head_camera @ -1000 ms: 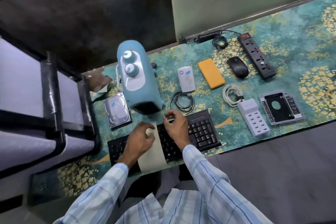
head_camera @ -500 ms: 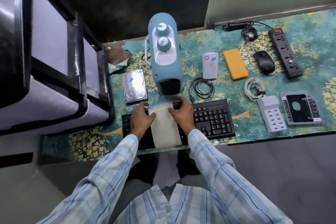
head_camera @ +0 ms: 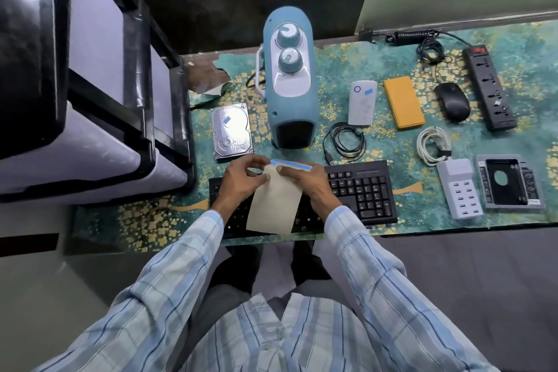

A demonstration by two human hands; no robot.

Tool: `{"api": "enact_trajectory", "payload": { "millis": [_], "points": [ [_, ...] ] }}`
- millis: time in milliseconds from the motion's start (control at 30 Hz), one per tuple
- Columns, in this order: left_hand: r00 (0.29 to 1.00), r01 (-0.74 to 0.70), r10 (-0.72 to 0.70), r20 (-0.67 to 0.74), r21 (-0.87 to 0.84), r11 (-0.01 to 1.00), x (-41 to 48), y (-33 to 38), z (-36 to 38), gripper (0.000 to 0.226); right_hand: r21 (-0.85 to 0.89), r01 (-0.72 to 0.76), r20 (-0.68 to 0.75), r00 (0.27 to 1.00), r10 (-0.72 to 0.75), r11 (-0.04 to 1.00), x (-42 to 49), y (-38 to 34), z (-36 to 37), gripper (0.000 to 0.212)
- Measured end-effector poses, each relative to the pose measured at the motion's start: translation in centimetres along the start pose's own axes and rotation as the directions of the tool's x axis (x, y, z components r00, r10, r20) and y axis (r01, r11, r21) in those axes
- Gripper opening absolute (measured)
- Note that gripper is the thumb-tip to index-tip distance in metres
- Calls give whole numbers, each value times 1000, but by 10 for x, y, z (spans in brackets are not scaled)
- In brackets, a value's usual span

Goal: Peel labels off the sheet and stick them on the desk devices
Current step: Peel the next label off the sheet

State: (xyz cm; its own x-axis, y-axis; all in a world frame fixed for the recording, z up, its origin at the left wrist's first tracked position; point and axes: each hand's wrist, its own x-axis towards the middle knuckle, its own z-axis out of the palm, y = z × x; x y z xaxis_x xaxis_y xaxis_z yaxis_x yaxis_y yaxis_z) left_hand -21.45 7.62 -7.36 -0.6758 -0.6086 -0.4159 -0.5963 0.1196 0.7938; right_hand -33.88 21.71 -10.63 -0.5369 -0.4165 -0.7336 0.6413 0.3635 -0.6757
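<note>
A cream label sheet (head_camera: 276, 204) with a blue strip along its top edge hangs over the black keyboard (head_camera: 360, 190). My left hand (head_camera: 243, 181) pinches the sheet's upper left corner. My right hand (head_camera: 306, 183) grips its upper right side, thumb on the face. Behind them stands a blue heater (head_camera: 290, 78) with two knobs. To its left lies a silver hard drive (head_camera: 232, 131) carrying a blue label. A white power bank (head_camera: 363, 102), also with a blue label, lies to the heater's right.
An orange case (head_camera: 403, 102), black mouse (head_camera: 452, 101), power strip (head_camera: 489, 87), white USB charger (head_camera: 459, 189), drive caddy (head_camera: 510, 181) and coiled cables (head_camera: 347, 139) lie on the patterned desk mat (head_camera: 422, 220). A black-framed drawer unit (head_camera: 90, 93) stands at the left.
My hands came together on the sheet, and the right hand now grips its top right. The view moved left and closer.
</note>
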Motion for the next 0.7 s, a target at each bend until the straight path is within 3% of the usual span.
{"api": "enact_trajectory", "payload": {
  "millis": [100, 267, 500, 700],
  "points": [
    [1000, -5, 5, 8, 35, 999, -1, 2, 2, 30, 4, -33, 15, 999, 33, 999, 1, 3, -2, 77],
    [997, -74, 79, -25, 154, 985, -3, 9, 10, 18, 48, -55, 26, 998, 54, 997, -1, 5, -10, 51],
    [986, -138, 165, -39, 383, 914, -1, 21, 18, 25, 29, -38, 51, 998, 37, 999, -5, 3, -16, 30],
    [969, -211, 247, -10, 490, 846, 0, 28, 23, 21, 20, -15, 80, 997, 13, 1000, -5, 4, -23, 48]
  ]
}}
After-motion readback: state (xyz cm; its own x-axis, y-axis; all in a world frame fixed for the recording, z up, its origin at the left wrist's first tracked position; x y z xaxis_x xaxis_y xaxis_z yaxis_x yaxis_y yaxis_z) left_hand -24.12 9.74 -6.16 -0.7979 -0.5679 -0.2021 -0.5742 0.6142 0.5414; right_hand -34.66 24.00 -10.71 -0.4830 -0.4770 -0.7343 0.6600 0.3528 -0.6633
